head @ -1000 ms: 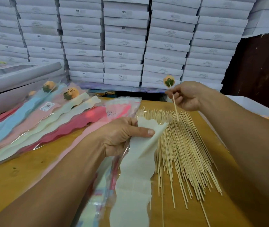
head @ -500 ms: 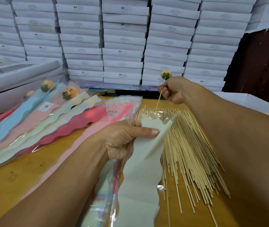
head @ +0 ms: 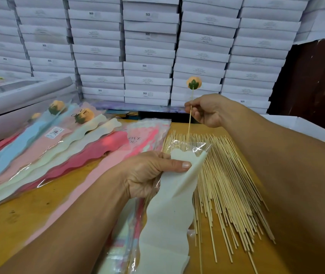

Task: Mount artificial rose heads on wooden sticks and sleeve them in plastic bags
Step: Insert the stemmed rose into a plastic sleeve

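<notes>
Four rose heads (head: 194, 82), two hands (head: 145, 174).

This is a small packing workshop or stockroom for gift flowers. Flat white cartons (head: 147, 56) stand stacked in columns across the whole back wall. The wooden table (head: 39, 204) carries a loose heap of thin sticks (head: 227, 184), piles of coloured plastic sleeves (head: 142, 139), and finished sleeved roses (head: 84, 115).

Stacked white boxes (head: 147, 56) along back wall; yellow wooden table (head: 29, 210); dark brown panel (head: 316, 80) at right
</notes>
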### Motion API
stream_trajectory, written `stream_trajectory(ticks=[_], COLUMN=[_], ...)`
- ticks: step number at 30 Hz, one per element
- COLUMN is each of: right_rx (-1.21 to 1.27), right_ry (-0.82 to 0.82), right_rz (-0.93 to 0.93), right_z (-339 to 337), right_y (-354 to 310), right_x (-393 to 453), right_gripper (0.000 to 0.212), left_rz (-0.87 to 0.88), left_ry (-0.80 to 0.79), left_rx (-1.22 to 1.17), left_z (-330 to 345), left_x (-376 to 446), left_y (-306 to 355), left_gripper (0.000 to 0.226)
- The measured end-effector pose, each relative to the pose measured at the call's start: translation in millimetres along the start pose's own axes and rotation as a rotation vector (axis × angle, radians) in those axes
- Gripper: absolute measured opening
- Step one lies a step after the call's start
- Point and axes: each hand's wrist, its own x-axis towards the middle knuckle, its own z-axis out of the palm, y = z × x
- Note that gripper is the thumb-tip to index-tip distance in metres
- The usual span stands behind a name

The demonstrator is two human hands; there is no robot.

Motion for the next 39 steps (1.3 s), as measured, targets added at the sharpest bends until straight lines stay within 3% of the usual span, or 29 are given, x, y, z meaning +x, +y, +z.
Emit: stream_trajectory(ticks=[16,39], right_rx=[0.037,-0.015], right_ry=[0.092,-0.073], right_rz=[-0.048,-0.048], right_z=[-9.1,16.7], right_y=[-5.6,15.5], right_x=[-9.2,-38.6], right_gripper=[0.019,0.010], left_rz=[-0.020,-0.016], left_ry=[0.004,0.107], left_rx=[-0.019,-0.038], left_z=[-1.3,3.2], left_x=[-1.2,-2.1], left_y=[-0.4,0.9], left_gripper=[0.023,0.022])
